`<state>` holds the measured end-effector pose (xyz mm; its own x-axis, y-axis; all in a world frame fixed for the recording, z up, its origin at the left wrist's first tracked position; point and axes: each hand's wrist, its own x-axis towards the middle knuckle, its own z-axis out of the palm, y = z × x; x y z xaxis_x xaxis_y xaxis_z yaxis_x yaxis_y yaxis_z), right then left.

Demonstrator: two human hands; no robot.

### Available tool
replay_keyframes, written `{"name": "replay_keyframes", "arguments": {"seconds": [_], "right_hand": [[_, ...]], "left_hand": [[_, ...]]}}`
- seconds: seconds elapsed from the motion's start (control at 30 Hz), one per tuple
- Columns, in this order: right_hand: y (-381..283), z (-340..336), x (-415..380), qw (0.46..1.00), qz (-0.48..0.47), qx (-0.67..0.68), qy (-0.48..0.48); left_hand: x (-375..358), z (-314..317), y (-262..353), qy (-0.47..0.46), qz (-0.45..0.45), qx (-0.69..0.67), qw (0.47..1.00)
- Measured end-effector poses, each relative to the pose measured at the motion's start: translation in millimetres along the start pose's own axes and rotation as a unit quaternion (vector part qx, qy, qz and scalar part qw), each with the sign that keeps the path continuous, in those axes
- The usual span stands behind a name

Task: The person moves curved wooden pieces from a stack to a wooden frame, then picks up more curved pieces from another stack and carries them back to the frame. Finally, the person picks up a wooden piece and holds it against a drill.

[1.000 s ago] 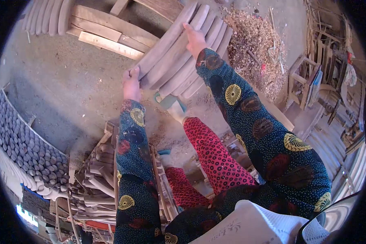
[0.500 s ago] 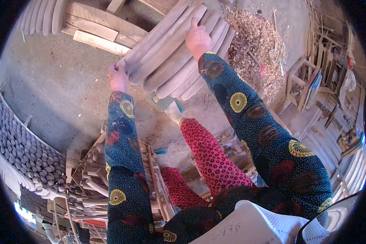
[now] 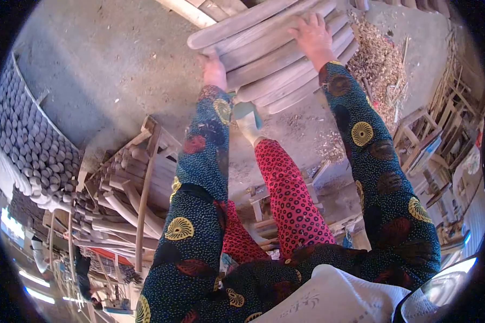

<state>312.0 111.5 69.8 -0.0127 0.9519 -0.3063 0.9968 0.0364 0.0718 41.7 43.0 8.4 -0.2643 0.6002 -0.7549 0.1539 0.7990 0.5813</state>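
Note:
Several long, smooth wooden pieces (image 3: 272, 70) with rounded ends lie side by side in a stack at the top middle. My left hand (image 3: 214, 71) is at their near-left ends, with its fingers bent against the end of one wooden piece; part of the grip is hidden. My right hand (image 3: 313, 39) rests on top of the stack, its fingers spread over the wood. My foot in a green slipper (image 3: 247, 114) stands just below the stack.
Wood shavings (image 3: 380, 64) are heaped right of the stack. Wooden boards (image 3: 186, 11) lie beyond it. At the left stand a large pile of rounded wood ends (image 3: 32, 129) and a rack of wooden pieces (image 3: 126, 194). Wooden frames (image 3: 420, 134) stand at the right.
My view has shifted, so the stack sits further up and right. My right hand has loosened from a closed grip to spread fingers. My left hand has moved right along the wood ends.

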Motion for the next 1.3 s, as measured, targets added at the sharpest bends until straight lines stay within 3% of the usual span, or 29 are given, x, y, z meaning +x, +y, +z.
{"name": "replay_keyframes", "arguments": {"seconds": [0.03, 0.13, 0.17, 0.2, 0.27, 0.3, 0.33, 0.37, 0.4, 0.43, 0.47, 0.53, 0.6, 0.67, 0.73, 0.8, 0.83, 0.87, 0.93, 0.97, 1.0, 1.03, 1.1, 1.17, 1.23, 1.3], "right_hand": [[0, -6, 0, 1.000, -0.012, -0.002, -0.023], [-2, -3, 4, 0.997, -0.003, -0.058, -0.043], [4, 5, 8, 0.994, -0.027, -0.075, -0.070], [8, 13, 17, 0.990, -0.060, -0.085, -0.093], [3, 6, 14, 0.967, -0.151, -0.180, -0.100], [0, 1, 13, 0.949, -0.197, -0.225, -0.097], [-37, -38, 5, 0.923, -0.202, -0.280, -0.170], [-62, -43, -10, 0.995, -0.006, -0.056, -0.088], [-82, -57, -21, 0.992, -0.038, -0.030, -0.114], [-99, -59, -35, 0.990, -0.075, -0.020, -0.118], [-114, -56, -51, 0.987, -0.110, -0.013, -0.120], [-143, -47, -86, 0.965, -0.194, -0.011, -0.176], [-168, -41, -128, 0.926, -0.277, 0.090, -0.241], [-193, -40, -176, 0.894, -0.290, 0.090, -0.329], [-228, -63, -219, 0.839, -0.302, 0.079, -0.446], [-272, -116, -272, 0.808, -0.370, -0.021, -0.458], [-275, -116, -299, 0.819, -0.373, 0.027, -0.435], [-278, -111, -327, 0.828, -0.375, 0.077, -0.410], [-281, -99, -363, 0.771, -0.445, -0.038, -0.453], [-269, -80, -385, 0.751, -0.465, -0.049, -0.467], [-264, -69, -400, 0.729, -0.482, -0.060, -0.482], [-282, -95, -419, 0.719, -0.474, -0.097, -0.499], [-311, -132, -465, 0.699, -0.465, -0.126, -0.529], [-306, -128, -502, 0.679, -0.465, -0.127, -0.554], [-302, -113, -532, 0.656, -0.461, -0.142, -0.581], [-321, -124, -560, 0.673, -0.424, -0.135, -0.591]], "left_hand": [[-4, 3, 5, 0.016, 0.005, -0.010, 1.000], [-11, -5, 15, 0.035, -0.094, -0.075, 0.992], [-13, -12, 1, -0.003, -0.128, -0.095, 0.987], [-23, -18, -14, 0.002, -0.043, -0.051, 0.998], [-41, -15, -47, 0.068, -0.074, -0.048, 0.994], [-76, -30, -36, 0.097, -0.024, -0.043, 0.994], [-109, -41, -30, 0.126, 0.026, -0.035, 0.991], [-137, -56, -29, 0.096, -0.013, 0.003, 0.995], [-164, -70, -31, 0.064, -0.049, 0.044, 0.996], [-191, -71, -40, 0.115, -0.043, 0.036, 0.992], [-218, -81, -53, 0.107, 0.011, -0.001, 0.994], [-275, -136, -35, -0.001, 0.026, -0.001, 1.000], [-317, -173, -39, -0.103, 0.051, -0.109, 0.987], [-369, -238, -8, -0.187, 0.045, -0.201, 0.961], [-412, -306, -2, -0.213, 0.118, -0.236, 0.941], [-460, -380, -3, -0.238, 0.174, -0.269, 0.917], [-478, -422, -6, -0.249, 0.193, -0.284, 0.906], [-497, -463, -15, -0.233, 0.207, -0.292, 0.904], [-527, -544, -42, -0.179, 0.195, -0.282, 0.922], [-534, -582, -63, -0.086, 0.253, -0.212, 0.940], [-544, -612, -85, 0.014, 0.156, -0.205, 0.966], [-540, -644, -118, 0.140, 0.181, -0.121, 0.966], [-516, -702, -182, 0.389, 0.172, 0.030, 0.905], [-484, -774, -269, 0.502, 0.205, 0.222, 0.810], [-461, -834, -324, 0.551, 0.080, 0.275, 0.784], [-446, -878, -356, 0.546, 0.031, 0.293, 0.784]]}}
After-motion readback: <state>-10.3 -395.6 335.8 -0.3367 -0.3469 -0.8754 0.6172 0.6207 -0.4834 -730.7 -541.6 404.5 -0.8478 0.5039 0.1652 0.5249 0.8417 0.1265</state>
